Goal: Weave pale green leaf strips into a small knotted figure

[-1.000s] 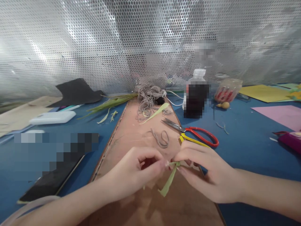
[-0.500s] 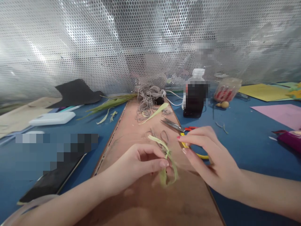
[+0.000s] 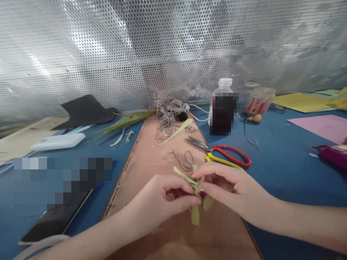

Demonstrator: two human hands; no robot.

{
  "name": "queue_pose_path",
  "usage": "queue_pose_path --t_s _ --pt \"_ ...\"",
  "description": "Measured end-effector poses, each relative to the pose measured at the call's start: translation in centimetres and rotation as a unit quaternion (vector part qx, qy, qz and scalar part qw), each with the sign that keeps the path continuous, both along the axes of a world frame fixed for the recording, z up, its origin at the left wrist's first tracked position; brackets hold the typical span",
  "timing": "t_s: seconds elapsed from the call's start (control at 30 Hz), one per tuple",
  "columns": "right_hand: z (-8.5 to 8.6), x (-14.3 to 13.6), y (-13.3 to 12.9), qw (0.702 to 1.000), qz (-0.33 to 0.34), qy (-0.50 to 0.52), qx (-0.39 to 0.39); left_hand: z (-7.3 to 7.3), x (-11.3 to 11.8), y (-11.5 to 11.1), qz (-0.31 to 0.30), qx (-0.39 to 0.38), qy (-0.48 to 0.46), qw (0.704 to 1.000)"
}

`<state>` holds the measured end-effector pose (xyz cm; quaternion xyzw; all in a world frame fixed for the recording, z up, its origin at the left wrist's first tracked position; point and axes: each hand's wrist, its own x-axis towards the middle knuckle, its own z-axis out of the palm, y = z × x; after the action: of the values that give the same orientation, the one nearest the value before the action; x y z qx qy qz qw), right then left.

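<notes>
A knotted pale-green strip of what looks like corn husk (image 3: 195,216) is held over the brown board. My left hand (image 3: 170,196) pinches it between thumb and fingers, with its ends sticking out above and below. From the other side my right hand (image 3: 233,186) closes thumb and forefinger on the strip near the knot. Its exact grip is partly hidden by the fingers. Just beyond my right hand lie scissors (image 3: 210,148) with red and yellow handles, blades resting on the board. A loop of grey cord (image 3: 187,160) lies behind the strip.
A tangle of grey cord (image 3: 172,110) and a loose husk strip (image 3: 179,130) lie at the far end of the board (image 3: 141,169). Behind stand a dark bottle (image 3: 222,115) and a plastic jar (image 3: 259,101). A black phone-like object (image 3: 58,213) lies left; perforated metal (image 3: 173,43) closes the back.
My right hand has moved left from beside the scissors to the husk strip and now pinches it. The scissors' handles are now uncovered. My left hand keeps hold.
</notes>
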<state>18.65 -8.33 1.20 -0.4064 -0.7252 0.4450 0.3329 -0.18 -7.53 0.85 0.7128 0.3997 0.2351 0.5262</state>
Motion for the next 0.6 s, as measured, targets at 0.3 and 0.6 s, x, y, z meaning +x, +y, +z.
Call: queue_pose_path --t_s 0.3,0.6 --pt "0.5 0.0 0.4 0.997 -0.023 0.001 0.070 -0.1 -0.8 -0.5 -0.010 0.401 0.092 0.911" --pt "0.5 0.3 0.6 0.998 -0.012 0.005 0.063 0.3 -0.9 1.5 0.060 0.243 0.123 0.960"
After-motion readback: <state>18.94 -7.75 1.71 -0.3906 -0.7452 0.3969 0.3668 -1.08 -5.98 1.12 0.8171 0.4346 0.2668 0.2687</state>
